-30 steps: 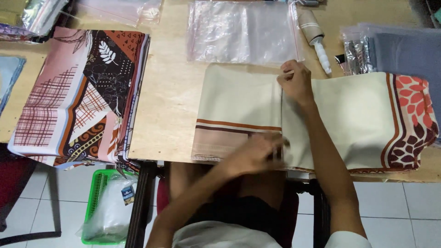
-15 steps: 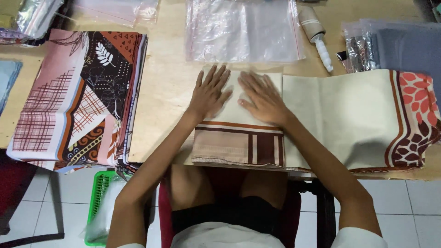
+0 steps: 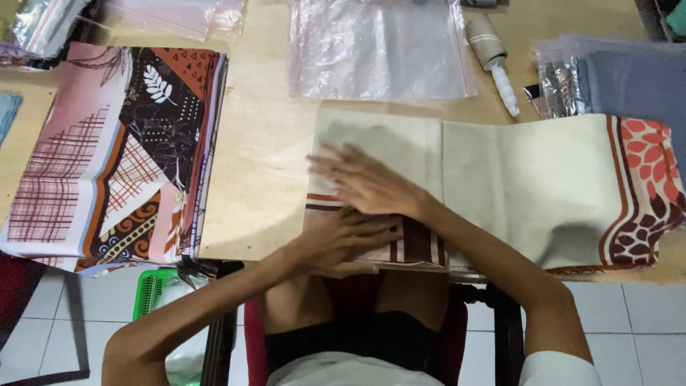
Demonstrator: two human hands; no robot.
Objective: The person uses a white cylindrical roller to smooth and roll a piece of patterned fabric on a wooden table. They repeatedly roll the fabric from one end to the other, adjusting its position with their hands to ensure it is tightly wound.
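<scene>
A cream cloth [image 3: 543, 179] with brown stripes and a red leaf border lies folded on the wooden table [image 3: 264, 164]. My right hand [image 3: 364, 182] lies flat on its left folded part, fingers spread and pointing left. My left hand [image 3: 343, 239] rests flat on the striped near edge of the same cloth, just below the right hand and partly under it. Neither hand grips anything.
A stack of patterned pink and brown cloths [image 3: 114, 150] lies at the left. A clear plastic bag [image 3: 379, 50] is at the back, a lint roller [image 3: 493, 57] beside it. Grey cloth and foil packs [image 3: 614, 78] sit at the back right. A green basket [image 3: 153, 293] stands on the floor.
Both hands have slid from the upper middle of the cloth toward the near left edge, and now overlap; the right hand now points left.
</scene>
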